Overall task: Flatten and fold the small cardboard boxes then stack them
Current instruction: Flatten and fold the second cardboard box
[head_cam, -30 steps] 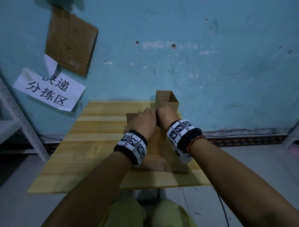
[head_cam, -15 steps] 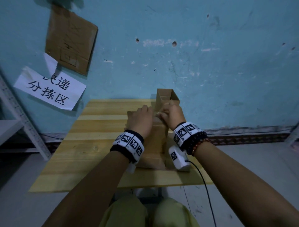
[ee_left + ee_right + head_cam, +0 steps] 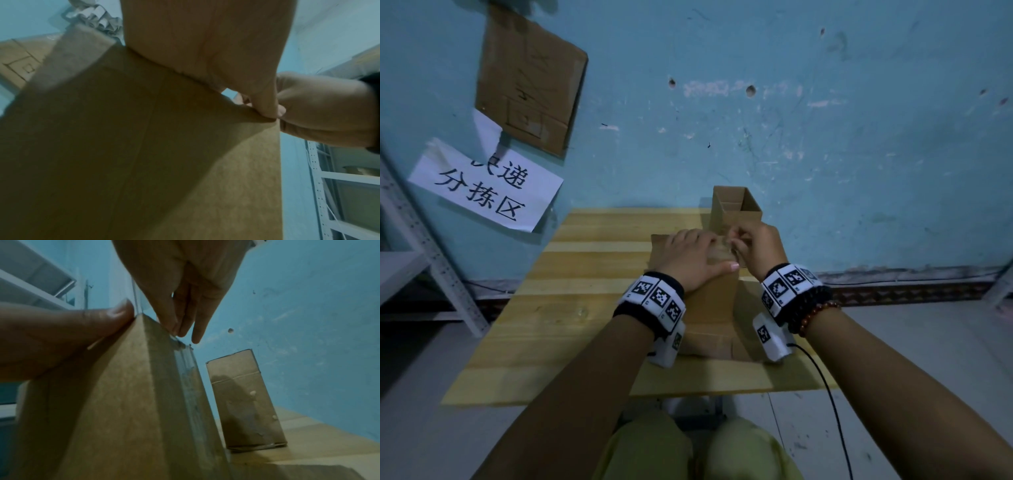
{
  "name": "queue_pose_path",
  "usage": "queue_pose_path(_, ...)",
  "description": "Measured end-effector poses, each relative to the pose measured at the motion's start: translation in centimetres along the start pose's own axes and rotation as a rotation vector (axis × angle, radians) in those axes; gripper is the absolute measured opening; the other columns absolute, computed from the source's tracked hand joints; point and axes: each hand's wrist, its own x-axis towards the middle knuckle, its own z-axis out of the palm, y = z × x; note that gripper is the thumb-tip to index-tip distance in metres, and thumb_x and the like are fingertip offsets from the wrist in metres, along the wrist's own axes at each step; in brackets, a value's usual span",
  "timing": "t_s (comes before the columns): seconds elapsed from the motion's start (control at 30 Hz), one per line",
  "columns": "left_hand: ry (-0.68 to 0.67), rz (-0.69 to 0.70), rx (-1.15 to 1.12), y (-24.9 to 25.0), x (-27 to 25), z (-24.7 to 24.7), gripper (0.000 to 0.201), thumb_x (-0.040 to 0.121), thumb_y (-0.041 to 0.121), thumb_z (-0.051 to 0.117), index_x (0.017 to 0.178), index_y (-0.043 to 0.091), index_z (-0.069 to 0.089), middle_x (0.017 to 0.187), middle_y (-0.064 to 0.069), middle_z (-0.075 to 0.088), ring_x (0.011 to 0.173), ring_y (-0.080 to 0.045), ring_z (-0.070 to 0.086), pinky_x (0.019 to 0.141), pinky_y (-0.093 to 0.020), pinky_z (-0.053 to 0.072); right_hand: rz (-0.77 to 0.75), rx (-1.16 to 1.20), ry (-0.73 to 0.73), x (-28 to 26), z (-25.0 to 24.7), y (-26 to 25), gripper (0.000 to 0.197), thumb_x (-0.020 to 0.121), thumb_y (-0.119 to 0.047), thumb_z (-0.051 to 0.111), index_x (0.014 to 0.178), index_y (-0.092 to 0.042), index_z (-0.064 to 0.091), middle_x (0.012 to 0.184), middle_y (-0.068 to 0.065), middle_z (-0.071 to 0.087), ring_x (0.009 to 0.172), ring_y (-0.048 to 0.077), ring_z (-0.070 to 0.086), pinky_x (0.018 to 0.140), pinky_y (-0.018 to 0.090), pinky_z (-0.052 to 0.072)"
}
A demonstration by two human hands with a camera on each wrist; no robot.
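A brown cardboard box [image 3: 717, 298] stands upright near the middle of the wooden table [image 3: 585, 308]. My left hand [image 3: 698, 250] lies over its top and grips it, thumb [image 3: 115, 314] pressed on the near face. My right hand [image 3: 739, 240] pinches a strip of clear tape [image 3: 188, 369] at the box's top edge, fingertips [image 3: 174, 327] together. The tape runs down the box's side seam. A second, tall box [image 3: 736, 209] with an open top stands behind, by the wall. In the left wrist view my palm [image 3: 205, 40] covers the box [image 3: 144, 154].
Flat cardboard [image 3: 709, 339] lies under the near box. The blue wall [image 3: 825, 154] is right behind the table, with a paper sign [image 3: 486, 188] and a cardboard sheet [image 3: 530, 78] on it. A metal shelf [image 3: 431, 270] stands left. A cable [image 3: 832, 411] hangs off the front edge.
Both hands have moved up and away along the near box to its top. The right hand's fingers have come together in a pinch at the top edge.
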Motion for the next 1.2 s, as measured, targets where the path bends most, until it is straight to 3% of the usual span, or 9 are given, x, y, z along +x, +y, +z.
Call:
queue_pose_path(0.07,0.001,0.004,0.012,0.1,-0.1,-0.1,0.070,0.082,0.068,0.041,0.137,0.026,0.035,0.145,0.000,0.037,0.134,-0.021,0.031,0.110,-0.037,0.023,-0.060,-0.059,-0.026,-0.2,0.0,0.3,0.012,0.081,0.008,0.057,0.082,0.006,0.069,0.086,0.020,0.064,0.090,0.033,0.059,0.080,0.037,0.046)
queue_pose_path(0.17,0.009,0.013,0.035,0.3,0.0,0.0,0.069,0.083,0.068,0.040,0.137,0.026,0.036,0.144,0.000,0.038,0.134,-0.020,0.031,0.109,-0.036,0.023,-0.086,-0.118,-0.072,-0.4,-0.1,0.4,0.014,0.085,0.002,0.057,0.089,0.005,0.070,0.086,0.013,0.050,0.095,0.032,0.054,0.073,0.027,0.033)
queue_pose_path(0.23,0.012,0.014,0.032,0.4,0.0,0.1,0.068,0.083,0.068,0.040,0.136,0.026,0.037,0.144,-0.001,0.038,0.134,-0.021,0.031,0.109,-0.037,0.023,-0.044,-0.159,-0.137,-0.2,-0.3,0.1,0.020,0.090,-0.009,0.055,0.097,0.002,0.070,0.092,0.015,0.052,0.096,0.030,0.054,0.071,0.023,0.027)
queue_pose_path(0.4,0.017,0.004,0.031,0.6,0.0,0.2,0.068,0.083,0.067,0.040,0.137,0.025,0.036,0.144,-0.001,0.037,0.135,-0.021,0.030,0.110,-0.037,0.023,0.218,-0.026,-0.143,0.7,-0.4,-0.8,0.013,0.086,-0.012,0.063,0.084,-0.003,0.072,0.095,0.017,0.071,0.088,0.022,0.064,0.073,0.025,0.045)
queue_pose_path(0.47,0.018,-0.005,0.035,0.6,0.0,0.2,0.067,0.084,0.065,0.041,0.137,0.025,0.035,0.145,-0.001,0.037,0.135,-0.022,0.029,0.111,-0.038,0.022,0.296,-0.051,-0.132,0.9,-0.1,-0.9,0.012,0.084,-0.016,0.065,0.074,-0.009,0.066,0.098,0.016,0.070,0.097,0.028,0.064,0.076,0.027,0.044)
queue_pose_path(0.53,0.019,-0.014,0.041,0.7,-0.1,0.2,0.066,0.085,0.063,0.041,0.138,0.024,0.034,0.145,-0.001,0.036,0.135,-0.022,0.029,0.112,-0.038,0.022,0.348,-0.132,-0.145,1.1,0.2,-1.1,0.018,0.084,-0.024,0.066,0.079,-0.006,0.065,0.101,0.017,0.067,0.098,0.031,0.061,0.074,0.029,0.042)
queue_pose_path(0.67,0.017,-0.019,0.053,0.9,-0.1,0.3,0.063,0.087,0.058,0.041,0.139,0.023,0.032,0.146,-0.002,0.034,0.136,-0.022,0.028,0.113,-0.039,0.022,0.426,-0.244,-0.186,1.2,0.0,-2.0,0.033,0.084,-0.031,0.063,0.066,-0.006,0.052,0.085,0.017,0.058,0.079,0.029,0.056,0.065,0.028,0.039)
queue_pose_path(0.87,0.017,-0.027,0.039,0.8,0.0,0.3,0.061,0.087,0.054,0.045,0.137,0.021,0.035,0.144,-0.003,0.036,0.134,-0.023,0.030,0.112,-0.039,0.024,0.442,-0.264,-0.194,1.0,-0.2,-2.8,0.030,0.086,-0.029,0.061,0.094,0.000,0.061,0.107,0.020,0.062,0.098,0.035,0.060,0.069,0.031,0.043)
queue_pose_path(1.2,0.010,0.001,0.128,0.5,0.0,0.7,0.063,0.086,0.052,0.048,0.137,0.019,0.033,0.142,-0.005,0.036,0.133,-0.025,0.030,0.111,-0.042,0.025,0.420,-0.336,-0.187,1.2,0.0,-3.2,0.027,0.090,-0.021,0.057,0.106,0.000,0.058,0.115,0.020,0.059,0.104,0.036,0.057,0.077,0.034,0.045)
